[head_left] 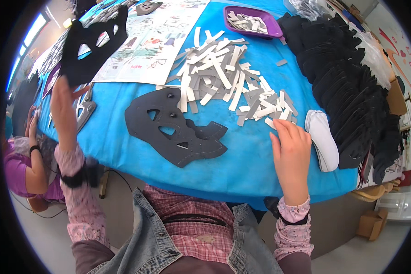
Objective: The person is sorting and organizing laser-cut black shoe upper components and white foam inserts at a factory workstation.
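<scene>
My left hand (64, 109) is raised at the left, its fingers at the lower end of a black shoe-upper piece (84, 64) with cut-out holes, held up above the table. On the blue cover in front of me lies a dark grey shoe-upper piece (146, 132), flat, with triangular openings, stitched lines and two small dark knobs. My right hand (291, 142) is at the near right edge of a heap of white and grey strips (214, 68). Its thumb and forefinger come together at the end of a white strip (270, 123). How firmly they grip it is hard to see.
Along the right runs a long row of stacked black pieces (333, 77), with a white shoe-shaped bundle (322, 139) beside it. A purple tray (275, 31) of strips stands behind the heap. Printed paper (118, 68) covers the far left. Another person (32, 173) works at left.
</scene>
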